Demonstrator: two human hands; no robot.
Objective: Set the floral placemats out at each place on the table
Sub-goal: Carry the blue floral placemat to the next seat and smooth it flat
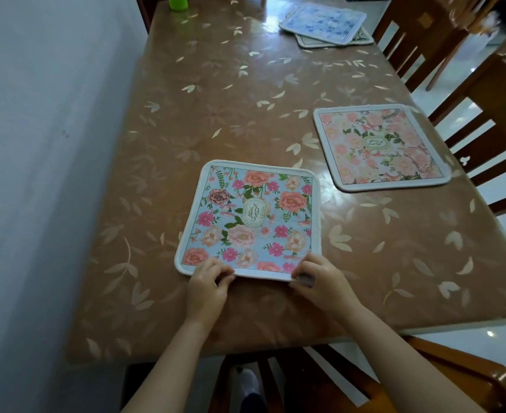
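A light-blue floral placemat [254, 216] with pink and orange flowers lies flat on the brown table [216, 99], near the front edge. My left hand [208, 286] pinches its near edge at the left, and my right hand [317, 278] pinches the near edge at the right corner. A pale pink floral placemat [380, 146] lies flat at the table's right side. At the far right end, a blue floral placemat [323, 22] sits on top of another mat [362, 40] whose edge shows beneath it.
Wooden chairs stand along the right side [484, 108] and one chair [424, 377] is pushed under the near edge. A green cup [177, 2] stands at the far left corner. A white wall [46, 174] runs along the table's left side.
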